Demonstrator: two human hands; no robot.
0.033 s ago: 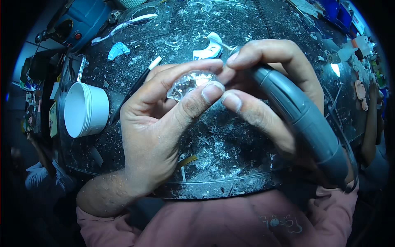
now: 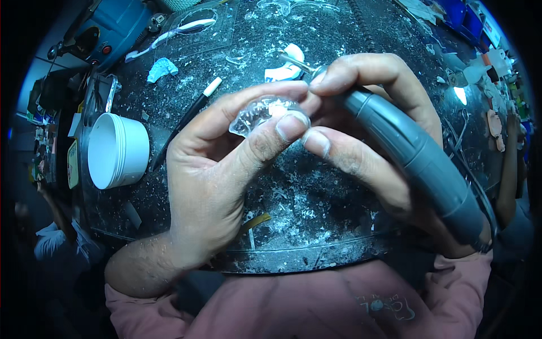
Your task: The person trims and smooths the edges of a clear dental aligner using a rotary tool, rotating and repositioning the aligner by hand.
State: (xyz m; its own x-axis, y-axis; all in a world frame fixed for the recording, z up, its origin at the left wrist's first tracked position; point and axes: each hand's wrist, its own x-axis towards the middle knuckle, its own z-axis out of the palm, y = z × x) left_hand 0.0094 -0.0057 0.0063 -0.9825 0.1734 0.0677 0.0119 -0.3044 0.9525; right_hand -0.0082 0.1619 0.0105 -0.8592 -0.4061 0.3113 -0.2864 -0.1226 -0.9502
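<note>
My left hand pinches a clear dental aligner between thumb and fingers, above the middle of the bench. My right hand grips a grey rotary handpiece that slants from upper left to lower right. Its thin metal bur points to the upper left, past the aligner and apart from it. The right thumb tip and fingers are close to the aligner's right end; whether they touch it is hidden. Beyond the bur lies a white curved piece, partly covered by my fingers.
On the dusty dark bench stand a white tub, a black marker, a light-blue moulded piece and a toothbrush. A blue machine sits far left. Another person's arm shows at the right edge.
The handpiece has tilted slightly in my right hand, and its bur now shows more fully against the white piece. My left hand and the aligner have barely moved.
</note>
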